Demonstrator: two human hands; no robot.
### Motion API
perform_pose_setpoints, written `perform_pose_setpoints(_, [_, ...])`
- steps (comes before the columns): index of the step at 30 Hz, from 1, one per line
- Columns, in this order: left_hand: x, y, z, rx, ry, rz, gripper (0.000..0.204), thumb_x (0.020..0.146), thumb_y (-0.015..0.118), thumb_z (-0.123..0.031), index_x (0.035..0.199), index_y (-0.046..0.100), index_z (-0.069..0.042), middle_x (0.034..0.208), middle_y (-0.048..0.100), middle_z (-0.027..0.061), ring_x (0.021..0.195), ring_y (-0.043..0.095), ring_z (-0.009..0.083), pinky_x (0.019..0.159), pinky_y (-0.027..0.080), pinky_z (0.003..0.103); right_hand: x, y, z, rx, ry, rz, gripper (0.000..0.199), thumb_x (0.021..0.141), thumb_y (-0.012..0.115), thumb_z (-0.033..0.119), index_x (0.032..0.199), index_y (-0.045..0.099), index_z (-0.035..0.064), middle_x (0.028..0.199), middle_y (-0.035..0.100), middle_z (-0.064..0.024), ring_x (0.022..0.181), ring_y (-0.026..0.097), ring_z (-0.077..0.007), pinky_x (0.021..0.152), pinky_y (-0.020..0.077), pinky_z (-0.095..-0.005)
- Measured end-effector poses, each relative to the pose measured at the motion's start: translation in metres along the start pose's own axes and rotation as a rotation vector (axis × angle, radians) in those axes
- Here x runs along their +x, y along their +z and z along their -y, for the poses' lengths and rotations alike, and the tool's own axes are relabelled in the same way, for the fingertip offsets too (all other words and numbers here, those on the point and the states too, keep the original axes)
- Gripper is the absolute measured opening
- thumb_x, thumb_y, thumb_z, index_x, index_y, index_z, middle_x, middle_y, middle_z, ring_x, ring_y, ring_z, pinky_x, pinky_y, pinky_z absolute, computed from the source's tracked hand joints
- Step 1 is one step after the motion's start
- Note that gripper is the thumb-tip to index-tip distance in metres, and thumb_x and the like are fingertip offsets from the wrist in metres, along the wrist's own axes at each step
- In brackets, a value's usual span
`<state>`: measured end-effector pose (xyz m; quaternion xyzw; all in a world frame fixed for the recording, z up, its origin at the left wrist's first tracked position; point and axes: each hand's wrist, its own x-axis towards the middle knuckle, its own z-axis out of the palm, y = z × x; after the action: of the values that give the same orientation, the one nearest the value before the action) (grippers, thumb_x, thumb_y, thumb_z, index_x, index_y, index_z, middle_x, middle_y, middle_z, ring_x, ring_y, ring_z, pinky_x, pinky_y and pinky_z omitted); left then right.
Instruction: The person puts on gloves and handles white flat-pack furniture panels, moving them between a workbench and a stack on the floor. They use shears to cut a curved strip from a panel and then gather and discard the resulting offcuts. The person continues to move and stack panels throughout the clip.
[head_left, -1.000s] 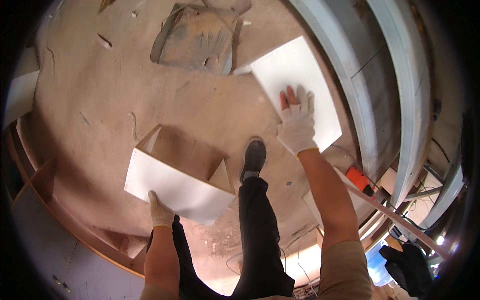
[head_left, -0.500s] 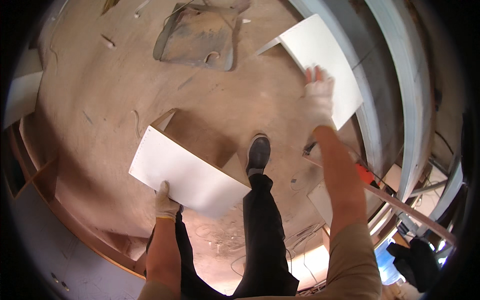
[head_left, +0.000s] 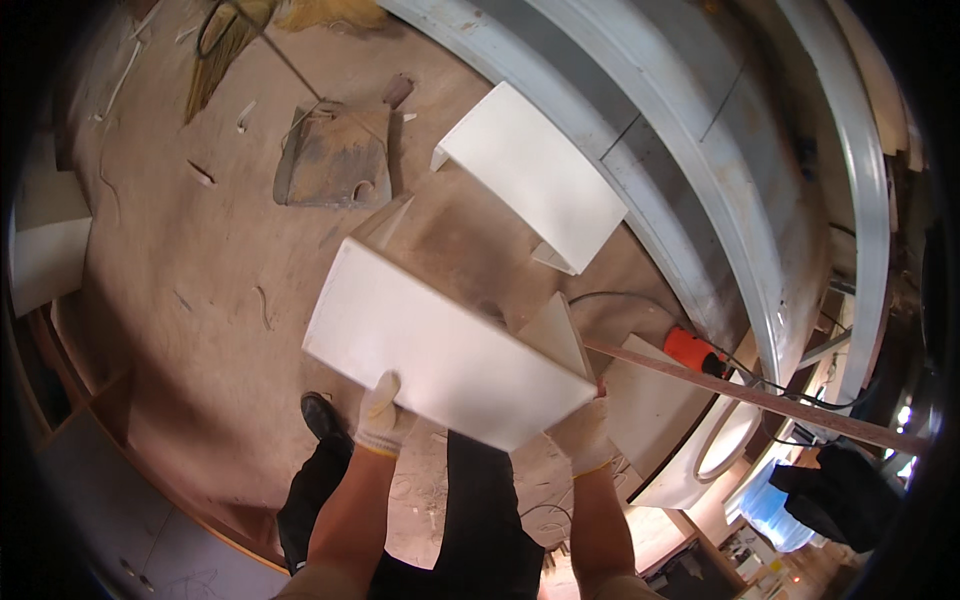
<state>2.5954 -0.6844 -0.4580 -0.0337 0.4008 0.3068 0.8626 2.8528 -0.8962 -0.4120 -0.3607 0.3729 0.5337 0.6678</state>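
Observation:
I hold a white box-shaped panel piece (head_left: 440, 345) with open wooden insides, lifted in front of me above the floor. My left hand (head_left: 380, 415), in a light work glove, grips its near lower edge. My right hand (head_left: 583, 435), also gloved, grips its right end under the corner. A second white piece (head_left: 535, 175) of the same kind lies on the floor further away, near the grey curved wall.
A dustpan-like grey board (head_left: 335, 160) and a broom (head_left: 235, 40) lie on the dusty floor at the back. A rusty bar (head_left: 760, 400), an orange tool (head_left: 690, 350) with a cable, and a white panel with a round hole (head_left: 690, 455) sit to the right.
My right hand let go of the far white piece, which now lies on the floor, and came back to the near piece. Both hands now hold the near piece, raised higher.

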Motion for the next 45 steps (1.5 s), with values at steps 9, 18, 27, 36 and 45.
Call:
perform_pose_setpoints(9, [0.015,0.04,-0.027,-0.132,0.13,0.447,0.062,0.107,0.053,-0.05,0.152,0.052,-0.008,0.148,0.06,0.0112,0.136,0.056,0.0309,0.118,0.045,0.051,-0.072,0.115,0.051,-0.476,-0.115,0.072,0.062,0.099,0.072,0.034,0.15,0.053,0.004,0.137,0.065,-0.0125,0.123,0.066,-0.026,0.104,0.055,-0.0397])
perform_pose_setpoints(18, [0.127,0.152,-0.031,-0.068,0.076,0.117,0.061,0.111,0.044,-0.052,0.15,0.054,-0.006,0.146,0.06,0.0135,0.133,0.056,0.0285,0.116,0.045,0.045,-0.024,0.107,0.053,-0.696,-0.324,-0.2,0.041,0.089,0.068,-0.006,0.129,0.063,0.0006,0.119,0.068,-0.0089,0.107,0.069,-0.0217,0.085,0.0579,-0.0329])
perform_pose_setpoints(27, [0.153,0.237,0.013,-0.064,0.112,0.023,0.063,0.114,0.034,-0.054,0.147,0.056,-0.004,0.145,0.06,0.0157,0.13,0.056,0.026,0.114,0.044,0.038,0.046,0.1,0.107,-0.676,-0.822,-0.625,0.042,0.095,0.064,0.014,0.132,0.057,-0.0043,0.125,0.065,-0.0179,0.11,0.065,-0.0297,0.091,0.0573,-0.0412])
perform_pose_setpoints(36, [0.25,0.229,-0.003,0.904,0.015,-0.309,0.091,0.106,0.038,-0.071,0.162,0.038,0.001,0.156,0.056,0.0181,0.144,0.052,0.0329,0.119,0.04,0.041,0.121,0.177,0.049,-0.557,-1.039,-0.548,0.047,0.094,0.059,0.011,0.136,0.061,-0.0112,0.133,0.067,-0.0198,0.116,0.065,-0.0298,0.101,0.0513,-0.0409])
perform_pose_setpoints(45, [0.201,0.149,0.043,1.71,0.343,0.492,0.057,0.11,0.052,-0.041,0.151,0.056,-0.002,0.157,0.055,0.0178,0.145,0.051,0.0289,0.123,0.036,0.036,0.149,0.142,0.075,-0.948,-0.886,-0.502,0.051,0.099,0.063,0.022,0.139,0.058,-0.0105,0.138,0.066,-0.028,0.122,0.066,-0.036,0.107,0.0505,-0.0419])
